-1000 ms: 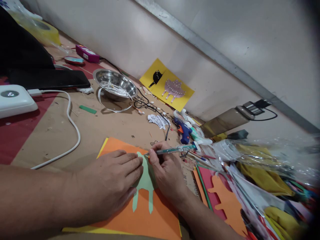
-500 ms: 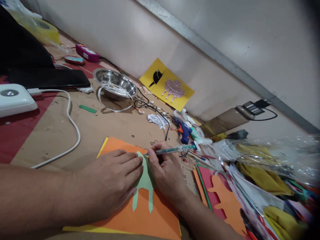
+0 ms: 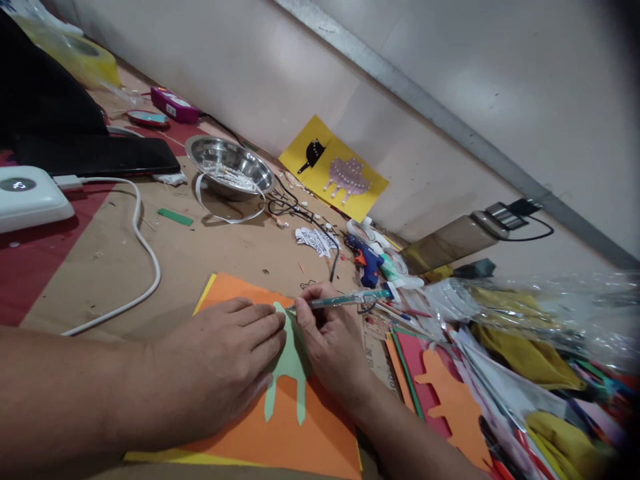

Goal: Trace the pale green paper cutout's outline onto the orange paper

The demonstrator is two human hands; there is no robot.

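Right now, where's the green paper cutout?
Head view: the pale green paper cutout lies low, just left of centre, on the orange sheet, between left hand and right hand.

The worktop (image 3: 225, 250) is brown across the middle and red at the left. Yellow paper (image 3: 175, 458) lies at the front, mostly covered by an orange sheet (image 3: 250, 447). Farther back stands a steel bowl (image 3: 254, 168), with a green strip (image 3: 175, 217) (flat and narrow) nearby. A white cable (image 3: 158, 270) curves at left; a blue glue gun (image 3: 370, 270) lies right, near a printed paper scrap (image 3: 315, 241).
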